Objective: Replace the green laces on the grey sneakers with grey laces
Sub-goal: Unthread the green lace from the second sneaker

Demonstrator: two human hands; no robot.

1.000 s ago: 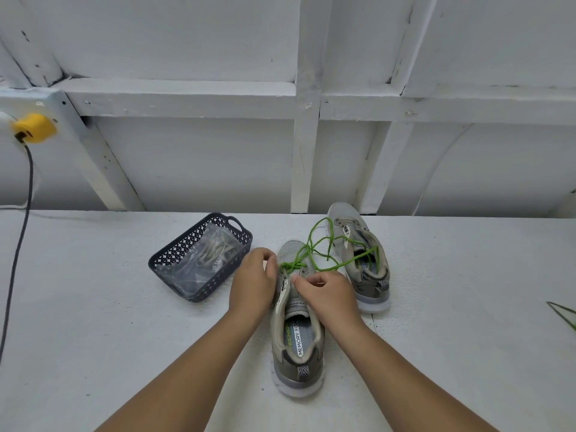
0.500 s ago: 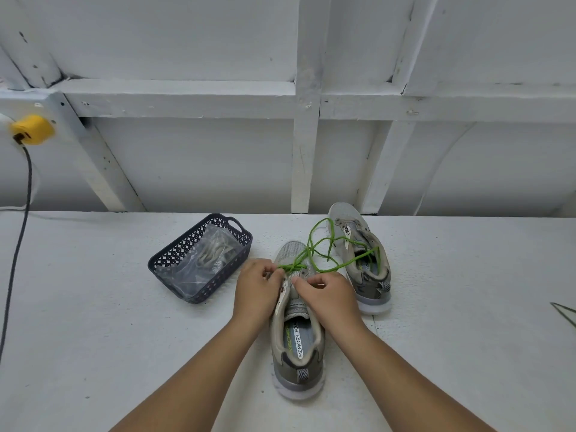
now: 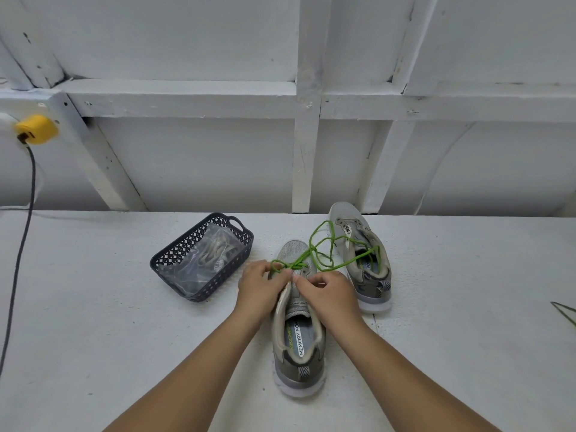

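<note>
Two grey sneakers stand on the white table. The near sneaker (image 3: 297,341) points away from me, and the far sneaker (image 3: 363,257) lies to its right. A loose green lace (image 3: 321,252) runs from the near shoe's lower eyelets and loops over the far shoe. My left hand (image 3: 260,288) pinches the green lace at the shoe's left eyelet row. My right hand (image 3: 327,294) holds the shoe's right side with curled fingers near the eyelets. Grey laces (image 3: 215,249) lie in a clear bag inside the dark basket (image 3: 174,254).
A yellow plug (image 3: 36,129) sits in a wall socket at the left, its dark cable (image 3: 18,251) hanging down across the table's left side. Another green lace end (image 3: 565,311) shows at the right edge. A white framed wall rises behind the table.
My left hand has drawn the green lace a little to the left, so a small loop now shows beside the eyelets. My right hand has barely shifted.
</note>
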